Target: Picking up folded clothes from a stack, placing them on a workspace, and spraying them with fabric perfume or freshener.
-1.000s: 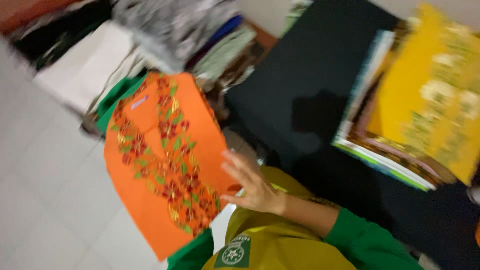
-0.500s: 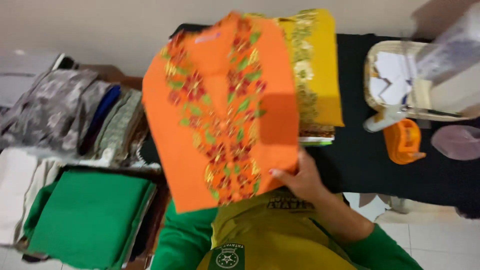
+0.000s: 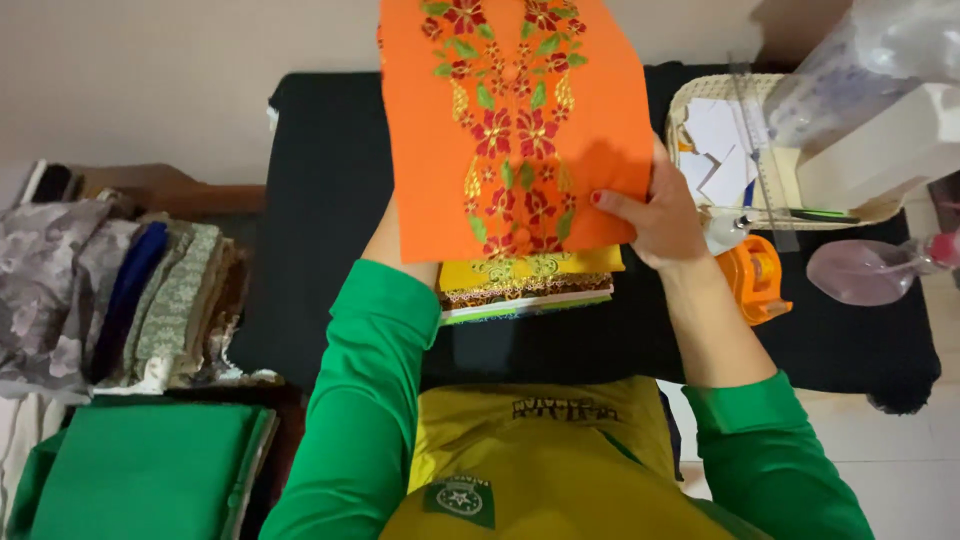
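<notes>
1. The right hand (image 3: 660, 215) grips the folded orange embroidered cloth (image 3: 510, 120) by its edge, above the yellow stack of folded fabrics (image 3: 525, 280).
2. The left hand is hidden behind that cloth; its fingers cannot be told.
3. The orange tape dispenser (image 3: 755, 280) lies just right of the stack.

Right hand (image 3: 650, 215) gripping, left arm extended forward.

A green square badge (image 3: 459, 499) sits low on the yellow vest (image 3: 540, 470).
</notes>
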